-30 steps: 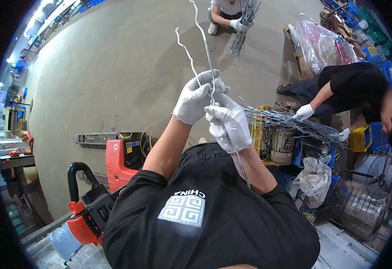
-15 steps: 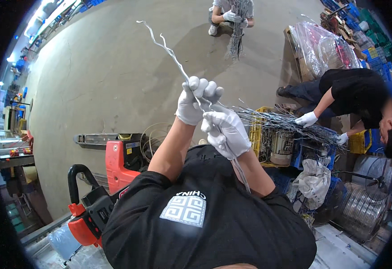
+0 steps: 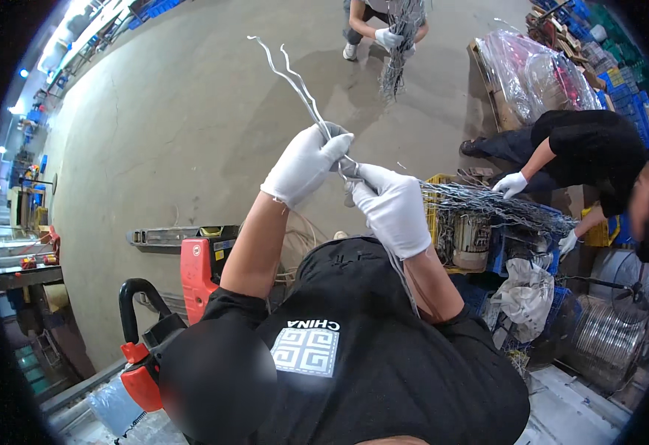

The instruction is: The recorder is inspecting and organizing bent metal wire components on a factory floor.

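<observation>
A: How many wires are in hand?

B: Two thin, wavy, silver metal wires (image 3: 320, 120). Their free ends fork up past the gloves; strands trail down along the right forearm (image 3: 437, 289).

A: And the grip?

B: Two hands, both in white fabric gloves. The left hand (image 3: 306, 165) pinches the wires between thumb and fingers; the right hand (image 3: 395, 208), just beside it, has its fingers curled tight on them lower down.

A: Any more wire?

B: Two bundles: a shaggy, upright grey one (image 3: 402, 44) gripped by a person at the top (image 3: 361, 31), and a long, tangled silver one (image 3: 480, 199) under the gloved hand (image 3: 511, 184) of a bending person (image 3: 584, 141).

A: Labels?

B: One square white emblem (image 3: 306, 351), maze-patterned, with short white lettering (image 3: 312, 325) above it on the black cloth shirt (image 3: 413, 356). The upright red casing (image 3: 197, 278) bears a small yellow label (image 3: 220, 254).
</observation>
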A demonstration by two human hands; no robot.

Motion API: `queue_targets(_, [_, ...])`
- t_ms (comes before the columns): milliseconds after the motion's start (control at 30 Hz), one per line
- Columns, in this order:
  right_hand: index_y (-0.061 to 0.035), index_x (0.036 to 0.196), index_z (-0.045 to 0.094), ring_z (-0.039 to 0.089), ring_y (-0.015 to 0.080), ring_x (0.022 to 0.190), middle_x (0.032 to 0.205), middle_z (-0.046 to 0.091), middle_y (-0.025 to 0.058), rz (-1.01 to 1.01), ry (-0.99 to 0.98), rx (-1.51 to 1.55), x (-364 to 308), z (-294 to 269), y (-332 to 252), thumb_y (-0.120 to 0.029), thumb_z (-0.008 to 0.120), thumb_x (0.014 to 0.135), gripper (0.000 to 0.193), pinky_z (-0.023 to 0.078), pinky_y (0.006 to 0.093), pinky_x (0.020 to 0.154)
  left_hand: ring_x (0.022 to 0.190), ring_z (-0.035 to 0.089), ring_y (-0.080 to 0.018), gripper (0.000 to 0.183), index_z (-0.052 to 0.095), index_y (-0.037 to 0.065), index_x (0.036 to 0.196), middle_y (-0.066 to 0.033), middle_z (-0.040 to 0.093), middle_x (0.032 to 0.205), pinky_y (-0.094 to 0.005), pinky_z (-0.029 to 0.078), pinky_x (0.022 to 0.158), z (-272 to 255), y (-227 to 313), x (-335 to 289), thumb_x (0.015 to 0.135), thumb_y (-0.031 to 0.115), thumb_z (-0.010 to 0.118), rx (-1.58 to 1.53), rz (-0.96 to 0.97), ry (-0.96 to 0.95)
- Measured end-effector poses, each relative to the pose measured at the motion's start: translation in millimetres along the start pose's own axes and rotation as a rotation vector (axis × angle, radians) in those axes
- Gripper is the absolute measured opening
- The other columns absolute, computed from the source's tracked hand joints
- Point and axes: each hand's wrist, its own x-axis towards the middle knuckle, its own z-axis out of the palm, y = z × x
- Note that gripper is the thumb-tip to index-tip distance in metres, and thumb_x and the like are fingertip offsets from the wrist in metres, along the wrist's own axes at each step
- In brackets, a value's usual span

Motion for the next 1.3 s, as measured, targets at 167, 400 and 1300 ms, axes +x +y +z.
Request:
queue_targets(167, [0.0055, 0.098, 0.060, 0.055, 0.0086, 0.057, 0.069, 0.064, 0.0072, 0.212, 0.000, -0.051, 7, -4, 4, 0.001, 0.054, 0.080, 0.019, 0.044, 0.0189, 0.052, 0.064, 0.053, -0.0114, 0.025, 0.058, -0.001, 0.088, -0.0063, 0.057, 0.075, -0.0208, 0.044, 0.059, -4, 0, -4, 0.091, 0.023, 0.053, -0.239, -0.029, -0.063])
queue_targets(400, [0.0031, 0.088, 0.061, 0.052, 0.0141, 0.049, 0.061, 0.061, 0.0081, 0.282, 0.066, 0.172, 2, 0, 32, -0.003, 0.059, 0.075, 0.014, 0.040, 0.0241, 0.047, 0.061, 0.051, -0.0111, 0.018, 0.057, -0.001, 0.088, -0.0062, 0.055, 0.071, -0.0214, 0.045, 0.057, 27, -5, -4, 0.089, 0.017, 0.054, -0.433, -0.144, 0.058])
queue_targets(1300, [-0.0031, 0.100, 0.056, 0.040, 0.0046, 0.046, 0.066, 0.049, -0.0005, 0.570, -0.377, 0.569, 34, -79, 48, -0.017, 0.050, 0.091, 0.017, 0.034, 0.0175, 0.041, 0.040, 0.040, -0.0158, 0.022, 0.043, 0.010, 0.103, -0.0043, 0.045, 0.052, -0.0267, 0.032, 0.039, -30, 0, 102, 0.085, -0.002, 0.036, -0.793, 0.380, 0.715])
